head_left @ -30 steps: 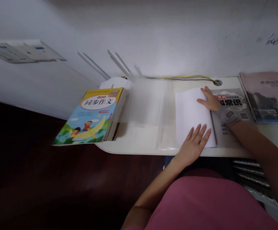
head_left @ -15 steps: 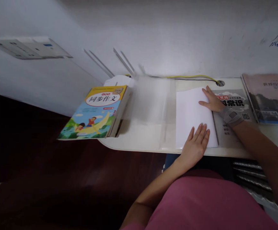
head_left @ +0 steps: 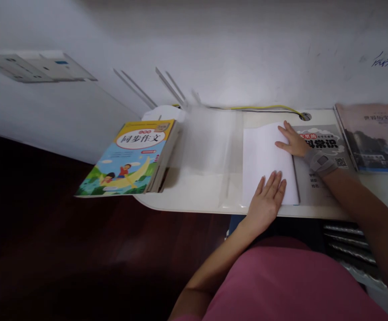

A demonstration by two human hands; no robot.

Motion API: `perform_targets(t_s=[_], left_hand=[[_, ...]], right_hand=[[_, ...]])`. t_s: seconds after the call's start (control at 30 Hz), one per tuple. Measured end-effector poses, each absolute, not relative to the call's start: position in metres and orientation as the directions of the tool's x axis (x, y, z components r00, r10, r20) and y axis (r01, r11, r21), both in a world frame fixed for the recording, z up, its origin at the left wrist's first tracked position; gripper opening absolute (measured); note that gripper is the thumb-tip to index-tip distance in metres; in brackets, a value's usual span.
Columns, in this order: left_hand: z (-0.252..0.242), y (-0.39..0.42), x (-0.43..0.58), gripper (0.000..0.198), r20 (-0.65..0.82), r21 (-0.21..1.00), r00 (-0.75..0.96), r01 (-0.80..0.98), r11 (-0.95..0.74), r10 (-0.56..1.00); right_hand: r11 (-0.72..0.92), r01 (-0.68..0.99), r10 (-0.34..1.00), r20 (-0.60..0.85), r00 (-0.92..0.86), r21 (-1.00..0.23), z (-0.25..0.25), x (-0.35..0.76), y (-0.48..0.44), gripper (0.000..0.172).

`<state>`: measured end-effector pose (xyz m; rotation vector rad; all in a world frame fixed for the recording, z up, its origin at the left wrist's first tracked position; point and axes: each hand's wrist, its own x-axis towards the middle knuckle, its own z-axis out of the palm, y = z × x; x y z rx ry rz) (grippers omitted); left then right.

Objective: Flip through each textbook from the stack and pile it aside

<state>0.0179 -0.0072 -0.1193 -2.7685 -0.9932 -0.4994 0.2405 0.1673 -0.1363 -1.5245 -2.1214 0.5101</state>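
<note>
A blank white page [head_left: 259,156] lies flat on the desk, overlapping a grey printed book cover [head_left: 325,145] at its right side. Flat on the lower part of that page is my left hand [head_left: 267,200], its fingers stretched out. Higher up, my right hand [head_left: 293,140] is spread over the page's right edge, with a grey band around the wrist. A clear plastic sheet [head_left: 210,138], seemingly a book cover, stretches out to the left of the page. What lies beneath the page is hidden.
A stack of books, topped by a colourful workbook [head_left: 130,156], juts past the left edge of the white desk [head_left: 177,200]. A history book [head_left: 374,138] lies at right. Behind, a yellow cable [head_left: 263,107] runs into a desk hole. A socket panel [head_left: 36,66] is on the wall.
Both hands remain spread on the page, with the left one shifted very slightly on it. The whole view has moved a little; the books and plastic sheet lie as before.
</note>
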Motion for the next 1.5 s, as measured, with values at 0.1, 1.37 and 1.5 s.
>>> perform_targets(t_s=[0.1, 1.37, 1.5], left_hand=[[-0.121, -0.010, 0.017, 0.047, 0.355, -0.006, 0.716, 0.645, -0.764, 0.601], [-0.093, 0.008, 0.076, 0.057, -0.035, 0.234, 0.631, 0.759, -0.608, 0.775], [-0.090, 0.009, 0.072, 0.055, -0.043, 0.267, 0.628, 0.757, -0.596, 0.777]], right_hand=[[0.337, 0.755, 0.940, 0.154, -0.305, -0.563, -0.135, 0.242, 0.167, 0.088], [0.373, 0.794, 0.928, 0.195, -0.318, -0.480, -0.138, 0.239, 0.166, 0.076], [0.389, 0.795, 0.921, 0.181, -0.345, -0.465, -0.139, 0.239, 0.167, 0.081]])
